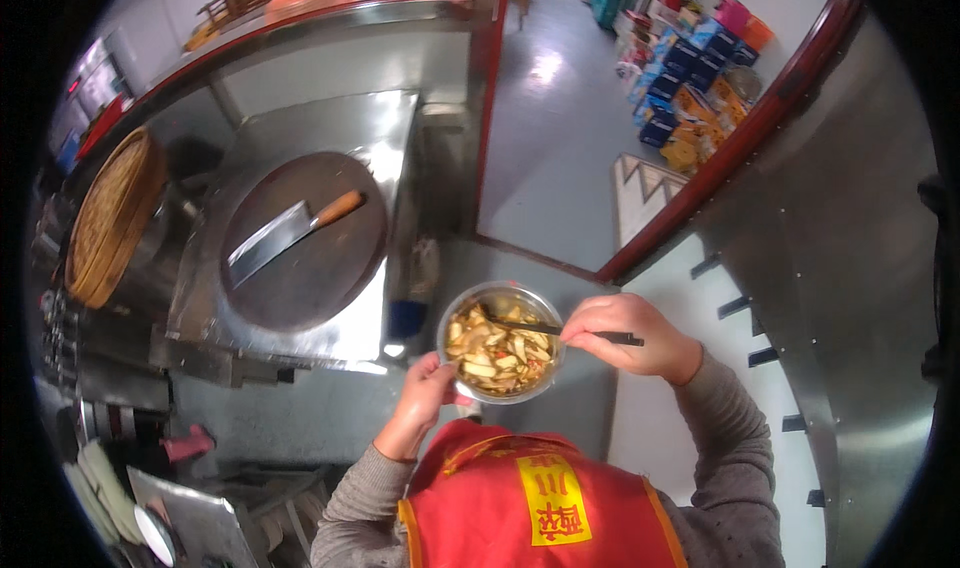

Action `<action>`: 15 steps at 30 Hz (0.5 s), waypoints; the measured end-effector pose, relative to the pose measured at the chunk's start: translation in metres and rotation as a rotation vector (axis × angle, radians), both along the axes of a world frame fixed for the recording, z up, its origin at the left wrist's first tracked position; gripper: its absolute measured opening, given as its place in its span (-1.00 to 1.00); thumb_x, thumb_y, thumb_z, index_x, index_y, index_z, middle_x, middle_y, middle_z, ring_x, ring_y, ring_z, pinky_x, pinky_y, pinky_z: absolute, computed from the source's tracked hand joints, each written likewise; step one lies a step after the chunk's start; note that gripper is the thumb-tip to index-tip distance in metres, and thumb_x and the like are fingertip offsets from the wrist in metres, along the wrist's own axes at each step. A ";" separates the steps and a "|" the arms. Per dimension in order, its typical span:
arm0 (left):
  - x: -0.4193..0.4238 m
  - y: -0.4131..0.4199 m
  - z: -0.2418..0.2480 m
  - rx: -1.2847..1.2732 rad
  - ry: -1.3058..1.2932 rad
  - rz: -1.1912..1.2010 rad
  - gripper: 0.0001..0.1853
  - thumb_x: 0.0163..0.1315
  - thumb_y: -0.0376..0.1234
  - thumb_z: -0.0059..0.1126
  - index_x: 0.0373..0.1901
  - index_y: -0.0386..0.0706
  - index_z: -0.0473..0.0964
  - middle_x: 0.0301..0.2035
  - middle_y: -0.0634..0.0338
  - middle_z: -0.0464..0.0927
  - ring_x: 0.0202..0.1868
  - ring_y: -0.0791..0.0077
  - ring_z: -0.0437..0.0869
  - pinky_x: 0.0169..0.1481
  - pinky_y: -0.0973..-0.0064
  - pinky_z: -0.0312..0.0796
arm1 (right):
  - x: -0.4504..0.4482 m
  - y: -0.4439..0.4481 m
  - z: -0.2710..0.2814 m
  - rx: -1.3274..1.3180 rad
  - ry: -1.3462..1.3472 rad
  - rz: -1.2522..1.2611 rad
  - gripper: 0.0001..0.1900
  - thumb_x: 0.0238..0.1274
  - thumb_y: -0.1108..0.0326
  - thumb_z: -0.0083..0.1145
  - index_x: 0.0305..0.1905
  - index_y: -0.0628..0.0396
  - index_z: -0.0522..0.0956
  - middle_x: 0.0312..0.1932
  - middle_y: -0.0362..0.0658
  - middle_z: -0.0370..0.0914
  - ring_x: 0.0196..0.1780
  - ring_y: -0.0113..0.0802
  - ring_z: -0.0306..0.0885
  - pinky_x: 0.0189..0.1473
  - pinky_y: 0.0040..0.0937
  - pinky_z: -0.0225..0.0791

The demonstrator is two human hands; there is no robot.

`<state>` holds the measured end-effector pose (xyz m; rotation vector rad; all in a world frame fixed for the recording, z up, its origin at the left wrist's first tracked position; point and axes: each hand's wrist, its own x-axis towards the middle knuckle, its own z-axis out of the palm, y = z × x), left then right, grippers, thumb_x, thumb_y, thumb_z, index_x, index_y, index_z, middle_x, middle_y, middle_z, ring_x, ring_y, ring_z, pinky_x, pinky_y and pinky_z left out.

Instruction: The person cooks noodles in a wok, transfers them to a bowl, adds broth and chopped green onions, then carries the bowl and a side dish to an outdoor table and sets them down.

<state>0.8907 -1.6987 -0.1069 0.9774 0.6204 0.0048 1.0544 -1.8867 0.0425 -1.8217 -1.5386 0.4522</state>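
A round metal bowl (501, 397) of sliced food in dark liquid (495, 350), with small red bits, is in front of my body. My left hand (427, 394) grips the bowl's rim at its lower left, thumb on the edge. In my right hand (626, 335), at the bowl's right side, are black chopsticks (529, 328); their tips reach into the food at the upper left. Whether both sticks lie together cannot be told. Further left, a cleaver (274, 239) with a wooden handle lies on a round chopping block (315, 290).
The block stands on a metal counter (360, 343). A bamboo steamer (112, 223) is at the far left. A red door frame (540, 256) opens on a passage with stacked boxes (675, 72). A metal-clad wall (847, 268) runs along the right. A metal table (191, 515) is lower left.
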 end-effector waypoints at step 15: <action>0.307 0.034 -0.024 -0.006 -0.042 -0.048 -0.83 0.21 -0.41 -0.21 -0.27 -0.33 0.32 -0.43 0.07 0.52 -0.56 0.46 0.57 -0.54 0.62 0.48 | 0.278 -0.026 0.004 0.164 0.318 -0.472 -0.80 0.18 0.38 -0.19 -0.40 0.27 0.44 -0.46 -0.17 0.42 -0.41 -0.53 0.38 -0.38 -0.61 0.28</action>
